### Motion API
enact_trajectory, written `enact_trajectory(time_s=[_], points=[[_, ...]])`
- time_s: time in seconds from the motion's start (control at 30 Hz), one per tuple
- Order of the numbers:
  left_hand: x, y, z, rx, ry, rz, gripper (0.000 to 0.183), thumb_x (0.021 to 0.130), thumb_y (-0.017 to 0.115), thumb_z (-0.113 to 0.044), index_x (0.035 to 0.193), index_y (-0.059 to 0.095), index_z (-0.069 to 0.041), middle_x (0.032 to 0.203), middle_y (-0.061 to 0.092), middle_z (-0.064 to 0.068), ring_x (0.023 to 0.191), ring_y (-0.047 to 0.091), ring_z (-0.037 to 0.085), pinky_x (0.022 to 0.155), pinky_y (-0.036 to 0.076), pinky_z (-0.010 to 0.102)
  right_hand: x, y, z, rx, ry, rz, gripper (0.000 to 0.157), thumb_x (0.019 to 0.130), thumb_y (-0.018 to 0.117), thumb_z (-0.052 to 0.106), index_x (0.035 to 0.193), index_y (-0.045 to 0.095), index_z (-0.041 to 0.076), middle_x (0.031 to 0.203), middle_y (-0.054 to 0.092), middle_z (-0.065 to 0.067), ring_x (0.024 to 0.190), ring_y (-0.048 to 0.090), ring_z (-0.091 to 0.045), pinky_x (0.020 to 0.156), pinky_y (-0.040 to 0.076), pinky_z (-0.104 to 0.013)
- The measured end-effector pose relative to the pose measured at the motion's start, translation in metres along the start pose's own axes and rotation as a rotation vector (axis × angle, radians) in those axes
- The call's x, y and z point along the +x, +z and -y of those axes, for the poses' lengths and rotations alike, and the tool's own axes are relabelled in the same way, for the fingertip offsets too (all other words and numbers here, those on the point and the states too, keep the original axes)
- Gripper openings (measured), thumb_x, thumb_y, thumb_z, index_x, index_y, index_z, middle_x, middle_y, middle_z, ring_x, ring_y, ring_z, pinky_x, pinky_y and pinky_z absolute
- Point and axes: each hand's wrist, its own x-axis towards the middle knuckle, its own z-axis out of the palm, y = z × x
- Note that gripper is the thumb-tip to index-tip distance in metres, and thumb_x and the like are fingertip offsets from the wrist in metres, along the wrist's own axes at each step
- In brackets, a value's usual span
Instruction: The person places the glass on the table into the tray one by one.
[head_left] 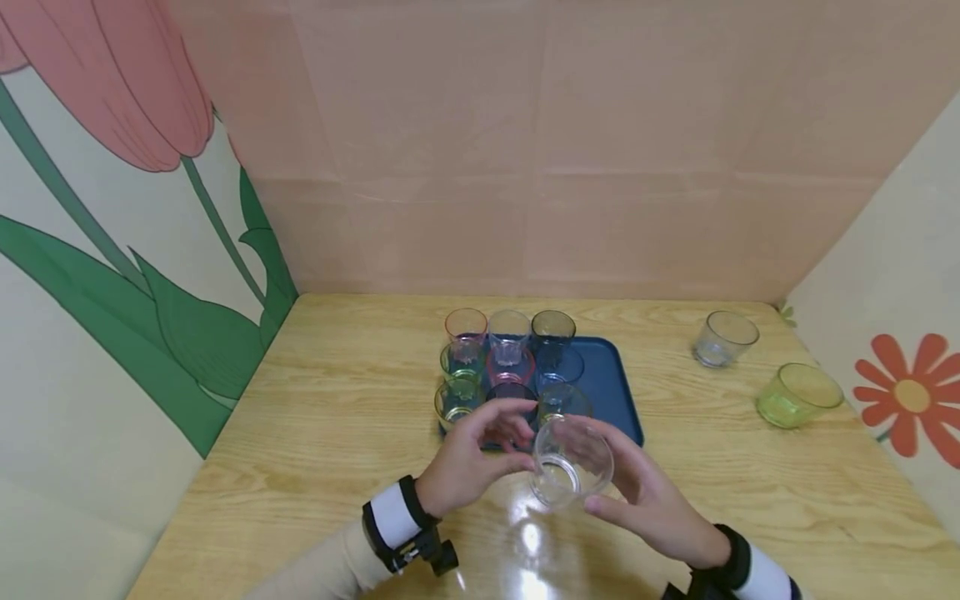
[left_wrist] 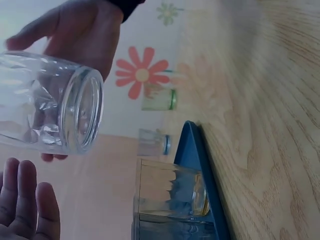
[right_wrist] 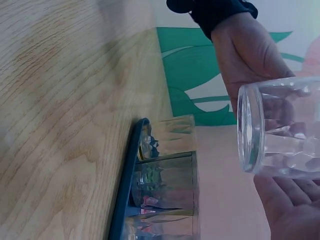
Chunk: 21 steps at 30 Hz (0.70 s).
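Observation:
A clear drinking glass (head_left: pixel 573 458) is held up in front of the blue tray (head_left: pixel 611 392), its thick base (left_wrist: pixel 82 112) facing the table. My right hand (head_left: pixel 652 500) grips it from the right, fingers behind the wall and thumb at the near side. On the other side is my left hand (head_left: pixel 476 458), its thumb tip at the glass and its other fingers (left_wrist: pixel 47 210) apart from it. Rows of tinted and clear glasses fill the tray's left and middle, among them a green-tinted glass (head_left: pixel 461 358) and a dark-rimmed glass (head_left: pixel 553 325).
Right of the tray, a clear short glass (head_left: pixel 725 337) and a yellow-green glass (head_left: pixel 798 396) stand on the wooden table (head_left: pixel 337 400). A pink backdrop (head_left: pixel 525 167) rises behind the table, with flower-printed panels on both sides.

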Motion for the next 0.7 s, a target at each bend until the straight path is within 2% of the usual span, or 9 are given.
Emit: enact_trajectory(time_s=[0.1,0.2,0.3,0.43,0.5,0.57,0.63,0.7], points=[[-0.001,-0.004,0.004,0.019,0.008,-0.037,0.036,0.090,0.075,-0.007,0.125,0.064,-0.003,0.099,0.067,0.013,0.087,0.063,0.013,0.076,0.055,0.029,-0.001,-0.001,-0.001,-0.055,-0.003,-0.075,0.071,0.087,0.060,-0.022,0.150,0.030,-0.010,0.150,0.046,-0.025,0.138,0.049,-0.023,0.108,0.043,-0.029],[-0.001,-0.012,0.009,0.017,0.001,-0.124,0.018,0.101,0.063,-0.015,0.114,0.068,-0.003,0.090,0.063,0.009,0.077,0.057,0.012,0.068,0.050,0.025,-0.004,-0.006,-0.002,-0.079,-0.032,-0.143,0.071,0.084,0.063,-0.022,0.147,0.032,-0.012,0.145,0.050,-0.025,0.133,0.052,-0.023,0.105,0.046,-0.029],[0.000,-0.024,0.015,0.040,-0.003,-0.299,0.020,0.106,0.054,-0.015,0.106,0.068,-0.001,0.085,0.060,0.009,0.072,0.052,0.012,0.064,0.044,0.022,-0.009,-0.013,-0.001,-0.077,-0.020,-0.200,0.069,0.084,0.062,-0.023,0.146,0.032,-0.014,0.143,0.052,-0.022,0.131,0.054,-0.021,0.104,0.046,-0.028],[0.001,-0.044,0.027,0.127,-0.031,-0.561,0.021,0.108,0.051,-0.011,0.103,0.066,0.003,0.083,0.056,0.010,0.071,0.047,0.014,0.064,0.038,0.023,-0.018,-0.025,0.002,-0.071,0.013,-0.261,0.065,0.086,0.061,-0.025,0.143,0.032,-0.016,0.142,0.054,-0.017,0.130,0.054,-0.019,0.103,0.048,-0.029],[0.000,-0.053,0.035,0.171,-0.092,-0.633,0.023,0.108,0.050,-0.013,0.105,0.065,0.004,0.086,0.057,0.010,0.073,0.048,0.015,0.066,0.039,0.024,-0.022,-0.031,0.003,-0.059,0.033,-0.301,0.063,0.087,0.060,-0.024,0.143,0.033,-0.014,0.142,0.055,-0.013,0.130,0.054,-0.017,0.102,0.049,-0.029],[-0.002,-0.062,0.044,0.226,-0.191,-0.657,0.026,0.109,0.049,-0.017,0.109,0.065,0.003,0.090,0.060,0.011,0.077,0.050,0.016,0.069,0.041,0.025,-0.025,-0.036,0.003,-0.035,0.033,-0.339,0.061,0.089,0.057,-0.024,0.144,0.034,-0.012,0.142,0.056,-0.011,0.129,0.055,-0.016,0.100,0.050,-0.028],[-0.006,-0.068,0.053,0.277,-0.299,-0.638,0.027,0.109,0.050,-0.017,0.115,0.067,0.003,0.096,0.064,0.013,0.083,0.054,0.018,0.073,0.043,0.027,-0.027,-0.039,0.003,-0.014,0.027,-0.389,0.060,0.090,0.055,-0.026,0.144,0.035,-0.010,0.140,0.057,-0.010,0.127,0.056,-0.016,0.097,0.052,-0.026],[-0.011,-0.072,0.063,0.338,-0.396,-0.589,0.026,0.107,0.052,-0.014,0.118,0.068,0.004,0.102,0.067,0.015,0.088,0.057,0.020,0.077,0.046,0.030,-0.029,-0.043,0.002,0.003,0.024,-0.433,0.061,0.090,0.053,-0.026,0.145,0.036,-0.008,0.139,0.058,-0.010,0.126,0.057,-0.017,0.096,0.052,-0.025]])
